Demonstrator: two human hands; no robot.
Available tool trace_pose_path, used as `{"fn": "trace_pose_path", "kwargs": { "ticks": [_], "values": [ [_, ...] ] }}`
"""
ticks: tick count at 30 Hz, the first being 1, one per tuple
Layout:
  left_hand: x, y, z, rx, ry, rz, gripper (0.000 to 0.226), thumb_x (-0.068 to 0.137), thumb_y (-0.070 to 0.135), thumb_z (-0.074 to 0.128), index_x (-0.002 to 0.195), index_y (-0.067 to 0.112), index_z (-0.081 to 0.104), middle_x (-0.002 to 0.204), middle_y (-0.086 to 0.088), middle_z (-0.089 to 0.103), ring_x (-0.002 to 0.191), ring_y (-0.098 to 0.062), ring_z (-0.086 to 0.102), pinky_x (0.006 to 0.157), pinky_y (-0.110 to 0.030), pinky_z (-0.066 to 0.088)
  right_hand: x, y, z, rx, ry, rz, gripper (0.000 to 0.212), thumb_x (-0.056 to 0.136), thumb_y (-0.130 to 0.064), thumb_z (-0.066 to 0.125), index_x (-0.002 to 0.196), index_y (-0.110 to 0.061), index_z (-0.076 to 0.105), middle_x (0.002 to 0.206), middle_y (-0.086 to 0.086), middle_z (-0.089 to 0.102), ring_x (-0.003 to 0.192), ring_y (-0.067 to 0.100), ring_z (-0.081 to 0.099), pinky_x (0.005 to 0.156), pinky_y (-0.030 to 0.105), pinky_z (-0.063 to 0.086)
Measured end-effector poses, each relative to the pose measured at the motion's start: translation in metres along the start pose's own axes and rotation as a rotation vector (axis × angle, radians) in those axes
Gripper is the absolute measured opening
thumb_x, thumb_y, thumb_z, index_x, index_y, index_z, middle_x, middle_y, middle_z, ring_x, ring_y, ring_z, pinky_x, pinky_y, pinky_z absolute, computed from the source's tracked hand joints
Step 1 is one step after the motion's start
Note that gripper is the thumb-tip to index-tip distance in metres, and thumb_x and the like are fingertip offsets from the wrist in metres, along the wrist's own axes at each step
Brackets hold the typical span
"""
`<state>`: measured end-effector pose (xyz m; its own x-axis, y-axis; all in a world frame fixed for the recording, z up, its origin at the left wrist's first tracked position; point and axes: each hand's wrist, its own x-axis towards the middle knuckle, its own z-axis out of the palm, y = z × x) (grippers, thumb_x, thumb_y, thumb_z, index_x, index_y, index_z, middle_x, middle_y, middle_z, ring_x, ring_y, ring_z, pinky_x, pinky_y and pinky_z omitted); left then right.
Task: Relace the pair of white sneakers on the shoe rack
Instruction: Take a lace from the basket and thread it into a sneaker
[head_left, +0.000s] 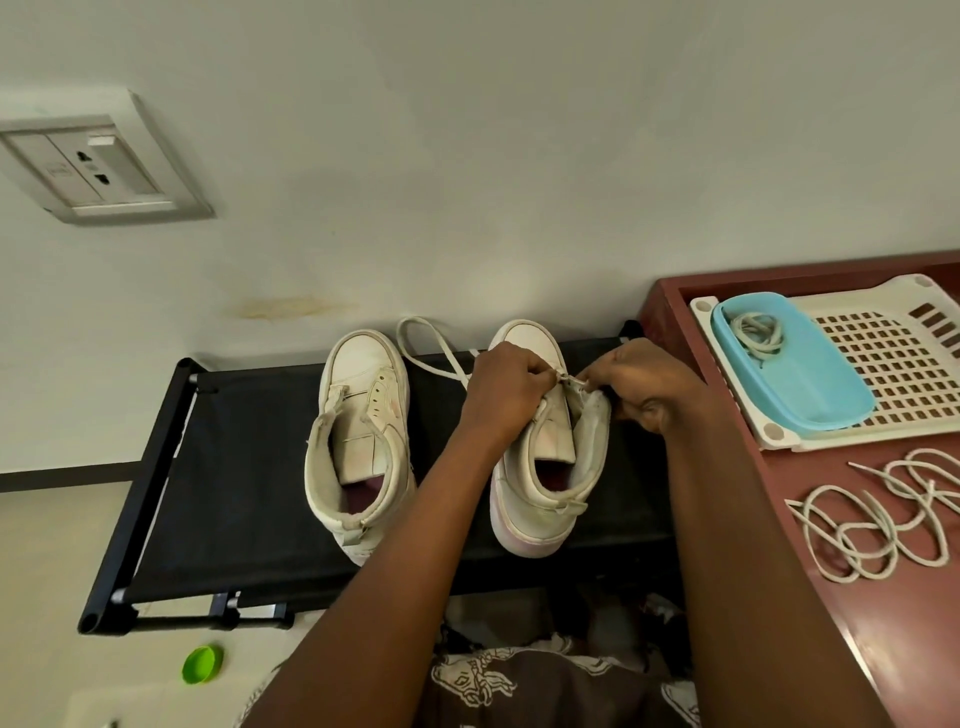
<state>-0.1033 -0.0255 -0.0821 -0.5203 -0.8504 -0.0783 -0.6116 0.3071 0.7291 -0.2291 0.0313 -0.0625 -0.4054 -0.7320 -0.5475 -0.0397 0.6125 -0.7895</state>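
Note:
Two white high-top sneakers stand side by side on the black shoe rack (218, 467), toes toward the wall. The left sneaker (358, 436) has no lace. Over the right sneaker (545, 467) both hands work at the eyelets. My left hand (506, 387) pinches the white lace (426, 343), which loops out behind it toward the wall. My right hand (641, 382) pinches the lace tip at the shoe's right eyelet flap. The fingertips of both hands nearly meet above the tongue.
A dark red table (883, 597) stands to the right, carrying a white perforated tray (893, 364), a blue dish (810, 389) with a coiled lace in it, and a loose tangled lace (883, 519). A green cap (203, 663) lies on the floor. A wall socket (98, 166) sits upper left.

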Motion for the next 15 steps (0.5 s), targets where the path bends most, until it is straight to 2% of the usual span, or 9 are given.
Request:
{"fn": "trace_pose_path", "kwargs": {
  "ticks": [4, 7, 12, 15],
  "values": [
    [-0.0001, -0.0011, 0.0033, 0.069, 0.008, 0.031, 0.02, 0.089, 0.02, 0.059, 0.097, 0.011, 0.075, 0.092, -0.008, 0.072, 0.081, -0.017, 0.06, 0.067, -0.021, 0.032, 0.0016, 0.0005, -0.0003, 0.016, -0.009, -0.003, 0.018, 0.086, 0.008, 0.053, 0.098, 0.013, 0.064, 0.077, 0.013, 0.059, 0.071, 0.02, 0.058, 0.069, 0.035, 0.053],
    [0.0005, -0.0029, 0.003, 0.153, 0.003, 0.073, 0.023, 0.09, 0.023, 0.057, 0.097, 0.011, 0.075, 0.083, -0.006, 0.067, 0.073, -0.012, 0.049, 0.065, -0.021, 0.027, 0.0011, 0.0008, -0.0002, 0.015, -0.01, -0.001, 0.017, 0.086, 0.007, 0.053, 0.098, 0.011, 0.065, 0.079, 0.013, 0.06, 0.072, 0.02, 0.059, 0.071, 0.036, 0.053],
    [0.0027, -0.0044, 0.0039, 0.243, 0.005, 0.104, 0.026, 0.092, 0.027, 0.054, 0.097, 0.011, 0.075, 0.074, -0.001, 0.05, 0.073, -0.013, 0.043, 0.068, -0.026, 0.025, 0.0008, 0.0002, -0.0003, 0.002, -0.013, -0.002, 0.017, 0.086, 0.007, 0.054, 0.098, 0.011, 0.065, 0.08, 0.013, 0.061, 0.074, 0.02, 0.059, 0.074, 0.037, 0.053],
    [0.0024, -0.0036, 0.0052, 0.262, 0.004, 0.104, 0.026, 0.092, 0.028, 0.054, 0.097, 0.012, 0.074, 0.074, 0.003, 0.046, 0.077, -0.016, 0.047, 0.071, -0.028, 0.026, 0.001, -0.0001, 0.0009, 0.007, -0.006, -0.013, 0.018, 0.085, 0.007, 0.054, 0.098, 0.015, 0.064, 0.081, 0.017, 0.059, 0.072, 0.021, 0.058, 0.072, 0.037, 0.053]
  ]
}}
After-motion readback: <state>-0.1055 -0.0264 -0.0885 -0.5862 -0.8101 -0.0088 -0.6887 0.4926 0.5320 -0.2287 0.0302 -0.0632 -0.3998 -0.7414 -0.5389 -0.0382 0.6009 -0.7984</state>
